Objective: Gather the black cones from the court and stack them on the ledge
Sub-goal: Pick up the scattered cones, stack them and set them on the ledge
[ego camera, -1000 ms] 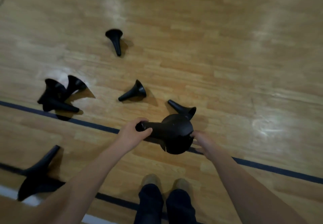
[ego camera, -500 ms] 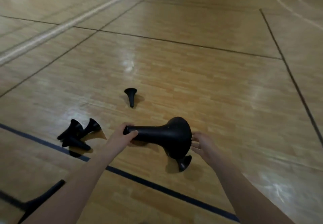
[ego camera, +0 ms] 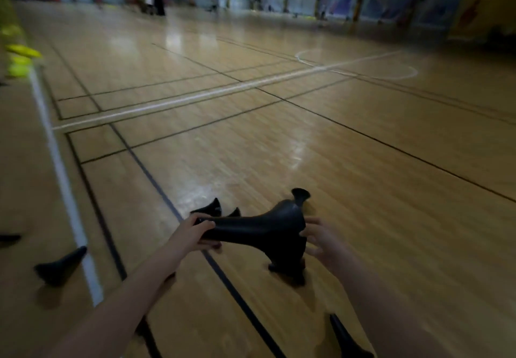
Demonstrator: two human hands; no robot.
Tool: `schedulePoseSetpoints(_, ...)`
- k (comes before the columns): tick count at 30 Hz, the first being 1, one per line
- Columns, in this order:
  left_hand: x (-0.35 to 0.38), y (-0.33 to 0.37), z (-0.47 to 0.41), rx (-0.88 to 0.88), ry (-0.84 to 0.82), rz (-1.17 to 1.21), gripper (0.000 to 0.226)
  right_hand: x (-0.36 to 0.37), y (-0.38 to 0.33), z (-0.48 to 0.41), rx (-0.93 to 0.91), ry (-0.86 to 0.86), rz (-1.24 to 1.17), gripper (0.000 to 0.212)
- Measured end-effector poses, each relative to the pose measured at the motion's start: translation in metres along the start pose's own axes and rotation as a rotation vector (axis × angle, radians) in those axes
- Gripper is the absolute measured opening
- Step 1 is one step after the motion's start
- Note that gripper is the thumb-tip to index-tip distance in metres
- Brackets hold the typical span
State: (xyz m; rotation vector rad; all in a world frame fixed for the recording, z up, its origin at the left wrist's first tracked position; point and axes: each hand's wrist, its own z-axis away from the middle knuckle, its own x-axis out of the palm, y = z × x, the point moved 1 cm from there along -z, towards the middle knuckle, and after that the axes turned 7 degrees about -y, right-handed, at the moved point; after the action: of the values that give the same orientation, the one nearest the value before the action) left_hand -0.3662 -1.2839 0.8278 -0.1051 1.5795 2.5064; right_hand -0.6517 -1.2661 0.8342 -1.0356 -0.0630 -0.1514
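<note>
I hold a black cone (ego camera: 262, 230) sideways in front of me, narrow tip to the left. My left hand (ego camera: 192, 234) grips the tip. My right hand (ego camera: 324, 241) touches the wide base with spread fingers. More black cones lie on the wooden floor: one just beyond the held cone (ego camera: 300, 197), two behind my left hand (ego camera: 209, 208), one under the held cone's base (ego camera: 287, 269), one at the left (ego camera: 60, 265), one at the bottom right (ego camera: 344, 338).
The court floor (ego camera: 307, 139) stretches ahead with black and white lines. Yellow objects (ego camera: 19, 58) sit along the left edge. Walls and windows stand far at the back. People are blurred in the distance.
My view has lifted from the floor to the whole hall. Both hands keep the same cone, now a bit higher and nearer; the floor cones have slid down in view.
</note>
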Motion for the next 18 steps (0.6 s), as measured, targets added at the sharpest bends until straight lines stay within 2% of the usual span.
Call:
schedulePoseSetpoints(3, -0.066, -0.018, 0.021, -0.011, 0.140, 0.095, 0.007, 0.079, -0.003, -0.020, -0.019, -0.111, 0.077, 0.035)
schedulePoseSetpoints(9, -0.175, -0.070, 0.089, -0.110, 0.449, 0.278, 0.016, 0.233, 0.012, -0.043, 0.007, -0.402, 0.245, 0.024)
schedulePoseSetpoints(12, -0.208, -0.093, 0.133, -0.131, 0.623, 0.351, 0.023, 0.306, 0.022, -0.042, 0.017, -0.587, 0.371, 0.029)
schedulePoseSetpoints(15, -0.232, -0.119, 0.186, -0.173, 0.821, 0.431, 0.029, 0.377, 0.042, -0.026, 0.070, -0.791, 0.471, 0.024)
schedulePoseSetpoints(18, -0.242, -0.146, 0.235, -0.231, 0.991, 0.499, 0.019, 0.429, 0.061, 0.000, 0.099, -0.984, 0.568, 0.015)
